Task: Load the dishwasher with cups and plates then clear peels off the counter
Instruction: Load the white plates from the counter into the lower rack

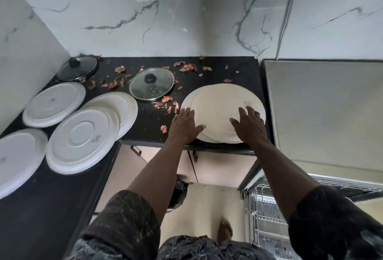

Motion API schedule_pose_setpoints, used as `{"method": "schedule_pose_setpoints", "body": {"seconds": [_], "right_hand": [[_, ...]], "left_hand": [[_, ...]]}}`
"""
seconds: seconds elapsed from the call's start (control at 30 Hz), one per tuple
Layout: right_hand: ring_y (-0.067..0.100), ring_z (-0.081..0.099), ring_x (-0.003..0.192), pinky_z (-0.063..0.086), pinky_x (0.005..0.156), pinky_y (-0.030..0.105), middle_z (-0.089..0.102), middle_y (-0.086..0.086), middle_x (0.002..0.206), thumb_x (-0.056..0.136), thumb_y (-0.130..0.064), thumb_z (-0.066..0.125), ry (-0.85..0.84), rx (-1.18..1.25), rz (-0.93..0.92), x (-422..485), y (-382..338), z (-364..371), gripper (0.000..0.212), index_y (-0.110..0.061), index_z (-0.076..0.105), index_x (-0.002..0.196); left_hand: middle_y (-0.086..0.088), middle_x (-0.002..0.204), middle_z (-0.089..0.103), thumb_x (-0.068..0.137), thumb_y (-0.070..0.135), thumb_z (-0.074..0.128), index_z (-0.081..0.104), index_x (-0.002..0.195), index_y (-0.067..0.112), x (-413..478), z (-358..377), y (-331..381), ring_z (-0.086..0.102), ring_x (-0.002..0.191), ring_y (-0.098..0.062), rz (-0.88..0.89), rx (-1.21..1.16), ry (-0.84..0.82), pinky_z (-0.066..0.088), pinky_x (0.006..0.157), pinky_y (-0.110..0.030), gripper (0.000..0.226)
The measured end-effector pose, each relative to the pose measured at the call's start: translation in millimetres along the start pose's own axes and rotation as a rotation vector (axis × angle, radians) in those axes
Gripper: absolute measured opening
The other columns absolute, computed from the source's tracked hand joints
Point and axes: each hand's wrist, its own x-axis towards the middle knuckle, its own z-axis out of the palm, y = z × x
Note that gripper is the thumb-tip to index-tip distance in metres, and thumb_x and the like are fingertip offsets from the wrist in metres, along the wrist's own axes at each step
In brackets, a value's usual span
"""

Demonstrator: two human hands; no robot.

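Two hands in use: I am resting the left hand [184, 125] and the right hand [248, 127] flat, fingers straight and spread, on the cream plate stack [223, 102], which is sitting at the near right edge of the black surface [149, 123]. Reddish peels [166, 99] are lying scattered around a glass lid [152, 86]. Several white plates [78, 137] are lying at left. The dishwasher rack [267, 218] is showing lower right.

The counter [145, 121] is black stone with a dull polish. The wall [207, 21] is glossy white marble-look tile with grey veins. The white plates [79, 141] are smooth and faintly shiny; the cream stack of plates [223, 102] looks matt. The lid [152, 86] is clear glass in a bright metal rim. The peels [187, 67] look thin and papery. The dishwasher rack [267, 216] is white-coated wire.
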Motion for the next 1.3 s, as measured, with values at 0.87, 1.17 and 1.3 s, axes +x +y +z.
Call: {"method": "schedule_pose_setpoints", "body": {"seconds": [0.87,1.17,1.3], "right_hand": [[0.043,0.035,0.139,0.031,0.115,0.05,0.04,0.017,0.149,0.086,-0.05,0.072,0.038,0.325,0.705,39.1,4.8,13.9,0.08,-0.019,0.036,0.15],[0.042,0.028,0.142,0.029,0.115,0.052,0.034,0.014,0.151,0.078,-0.048,0.082,0.083,0.467,0.842,43.1,-3.2,11.2,0.087,-0.027,0.039,0.15],[0.043,0.034,0.138,0.032,0.115,0.05,0.036,0.013,0.149,0.073,-0.045,0.087,0.137,0.576,0.891,40.9,2.8,15.4,0.091,-0.03,0.041,0.151]], "left_hand": [[-0.018,0.153,0.027,0.09,0.058,0.061,0.029,0.152,0.006,201.8,-13.2,12.5,0.038,0.137,-0.039,0.005,-0.012,-0.285,0.038,0.11,-0.048,0.087],[-0.017,0.148,0.032,0.088,0.059,0.064,0.033,0.148,0.006,222.1,-15.9,16.1,0.051,0.125,-0.032,-0.044,-0.021,-0.362,0.046,0.098,-0.041,0.086],[-0.018,0.151,0.031,0.082,0.059,0.07,0.025,0.152,0.008,232.9,-13.8,15.8,0.048,0.129,-0.035,-0.069,-0.053,-0.39,0.048,0.102,-0.044,0.098]]}}
